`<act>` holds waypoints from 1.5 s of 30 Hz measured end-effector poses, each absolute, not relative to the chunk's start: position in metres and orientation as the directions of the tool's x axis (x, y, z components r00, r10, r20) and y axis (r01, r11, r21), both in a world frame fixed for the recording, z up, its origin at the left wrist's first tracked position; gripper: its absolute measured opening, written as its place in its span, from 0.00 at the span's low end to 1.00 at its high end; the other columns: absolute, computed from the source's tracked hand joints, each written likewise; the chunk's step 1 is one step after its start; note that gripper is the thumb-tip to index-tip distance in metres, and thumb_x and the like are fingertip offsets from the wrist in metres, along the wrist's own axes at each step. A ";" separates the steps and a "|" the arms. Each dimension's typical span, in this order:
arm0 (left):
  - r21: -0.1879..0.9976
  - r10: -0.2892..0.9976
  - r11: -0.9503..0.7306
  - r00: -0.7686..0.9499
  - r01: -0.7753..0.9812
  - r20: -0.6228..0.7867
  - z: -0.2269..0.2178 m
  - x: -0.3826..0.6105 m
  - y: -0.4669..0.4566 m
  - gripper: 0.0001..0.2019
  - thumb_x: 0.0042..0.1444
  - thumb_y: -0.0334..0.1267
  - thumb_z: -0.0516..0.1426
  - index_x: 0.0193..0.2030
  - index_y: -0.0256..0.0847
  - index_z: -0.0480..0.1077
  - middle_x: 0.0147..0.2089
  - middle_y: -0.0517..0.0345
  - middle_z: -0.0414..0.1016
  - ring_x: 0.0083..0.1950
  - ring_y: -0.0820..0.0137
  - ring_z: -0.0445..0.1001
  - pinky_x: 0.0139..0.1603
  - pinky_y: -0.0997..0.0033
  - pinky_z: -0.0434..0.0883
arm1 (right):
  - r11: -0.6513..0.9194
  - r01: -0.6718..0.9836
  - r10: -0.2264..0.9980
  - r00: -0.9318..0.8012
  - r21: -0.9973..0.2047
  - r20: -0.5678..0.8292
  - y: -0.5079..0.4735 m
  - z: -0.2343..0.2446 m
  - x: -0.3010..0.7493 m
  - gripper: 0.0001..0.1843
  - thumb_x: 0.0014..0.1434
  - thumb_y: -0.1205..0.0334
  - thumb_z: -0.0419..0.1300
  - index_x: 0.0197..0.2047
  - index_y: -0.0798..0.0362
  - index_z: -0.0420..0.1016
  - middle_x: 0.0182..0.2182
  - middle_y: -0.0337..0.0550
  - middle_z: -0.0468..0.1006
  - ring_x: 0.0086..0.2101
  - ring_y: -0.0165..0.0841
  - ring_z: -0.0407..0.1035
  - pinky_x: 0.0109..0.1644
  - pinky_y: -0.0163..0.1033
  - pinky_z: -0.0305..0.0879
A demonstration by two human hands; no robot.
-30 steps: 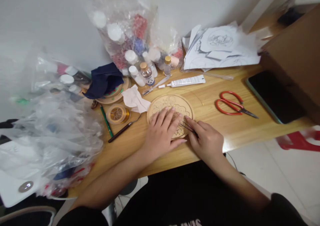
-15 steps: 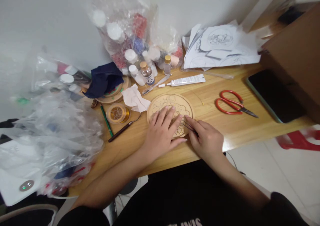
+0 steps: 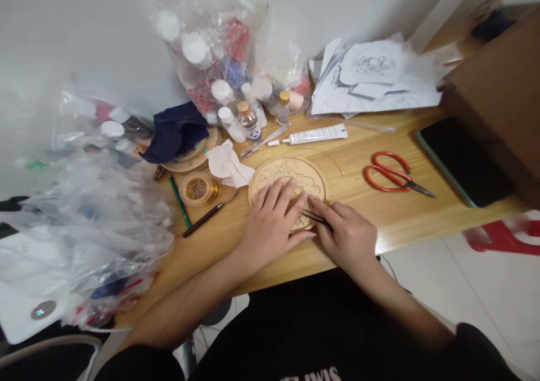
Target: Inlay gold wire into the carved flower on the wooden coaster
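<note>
A round wooden disc with a gold line pattern lies near the front of the wooden table. My left hand rests flat on the disc with fingers stretched out. My right hand is closed on dark tweezers, whose tips point left onto the disc beside my left fingers.
Red scissors and a black phone lie to the right, a glue tube behind the disc. A gold wire spool, tissue, green pencil, small bottles, drawings and plastic bags crowd the left and back.
Both hands stay on the disc; the right hand and tweezers have shifted very slightly left. The view has drifted a little.
</note>
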State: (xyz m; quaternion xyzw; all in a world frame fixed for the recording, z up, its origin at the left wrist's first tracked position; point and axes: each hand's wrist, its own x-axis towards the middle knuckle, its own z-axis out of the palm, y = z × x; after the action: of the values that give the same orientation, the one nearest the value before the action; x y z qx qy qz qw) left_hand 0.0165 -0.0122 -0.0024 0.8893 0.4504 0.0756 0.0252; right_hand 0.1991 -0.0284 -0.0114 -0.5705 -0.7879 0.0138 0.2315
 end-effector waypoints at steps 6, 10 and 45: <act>0.110 0.806 -0.592 0.585 0.798 0.092 -0.002 0.016 -0.013 0.34 0.62 0.61 0.50 0.67 0.37 0.61 0.70 0.39 0.58 0.70 0.46 0.57 0.66 0.45 0.58 | 0.366 0.887 0.899 -0.259 -0.282 0.353 -0.028 -0.012 0.198 0.18 0.59 0.66 0.55 0.51 0.53 0.78 0.29 0.40 0.79 0.30 0.30 0.70 0.30 0.34 0.61; 0.112 0.806 -0.592 0.585 0.798 0.090 -0.002 0.016 -0.012 0.34 0.63 0.61 0.49 0.66 0.37 0.61 0.70 0.38 0.58 0.70 0.46 0.56 0.66 0.45 0.57 | 0.357 0.892 0.907 -0.259 -0.278 0.334 -0.029 -0.011 0.198 0.18 0.58 0.66 0.56 0.51 0.52 0.78 0.29 0.40 0.79 0.30 0.31 0.70 0.29 0.35 0.60; 0.132 0.813 -0.582 0.575 0.802 0.090 -0.001 0.017 -0.013 0.33 0.62 0.59 0.51 0.67 0.38 0.62 0.70 0.39 0.58 0.70 0.46 0.58 0.66 0.45 0.58 | 0.365 0.890 0.907 -0.274 -0.273 0.321 -0.030 -0.011 0.200 0.21 0.60 0.67 0.53 0.55 0.54 0.74 0.31 0.39 0.80 0.31 0.31 0.71 0.31 0.35 0.63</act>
State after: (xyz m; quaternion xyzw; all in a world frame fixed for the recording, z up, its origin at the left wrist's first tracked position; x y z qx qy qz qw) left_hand 0.0172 -0.0126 -0.0014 0.8867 0.4554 0.0705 0.0383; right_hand 0.1997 -0.0296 -0.0115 -0.5629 -0.7978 0.0194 0.2150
